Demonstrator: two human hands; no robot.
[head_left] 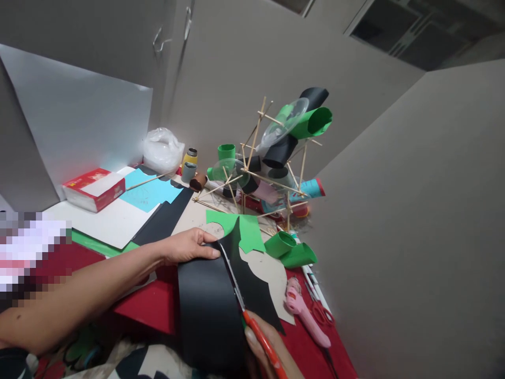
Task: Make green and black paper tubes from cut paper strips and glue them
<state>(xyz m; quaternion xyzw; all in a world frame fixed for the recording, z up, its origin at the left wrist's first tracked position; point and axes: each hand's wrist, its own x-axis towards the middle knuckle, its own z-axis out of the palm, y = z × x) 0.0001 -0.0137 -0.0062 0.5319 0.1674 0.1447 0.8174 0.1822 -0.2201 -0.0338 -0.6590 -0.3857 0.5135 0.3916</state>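
My left hand (189,246) pinches the upper edge of a black sheet of paper (209,310) between thumb and fingers. The sheet curves down over the table's front edge. In my right hand (284,350) are orange-handled scissors (258,332), their blades lying along the sheet's right side and pointing up toward my left thumb. To the right of the blades spreads a jagged black paper strip (256,289); whether it is fully separate I cannot tell. Beyond it lies a cut green paper piece (252,234). The fingers of my right hand are partly hidden.
A stick frame (245,169) with paper tubes and clear plastic pieces stands behind. Green paper tubes (299,255), a pink glue gun (305,313) and red-handled scissors (322,313) lie right. At left are a red box (94,187) and blue paper (144,192). A wall (414,210) bounds the right.
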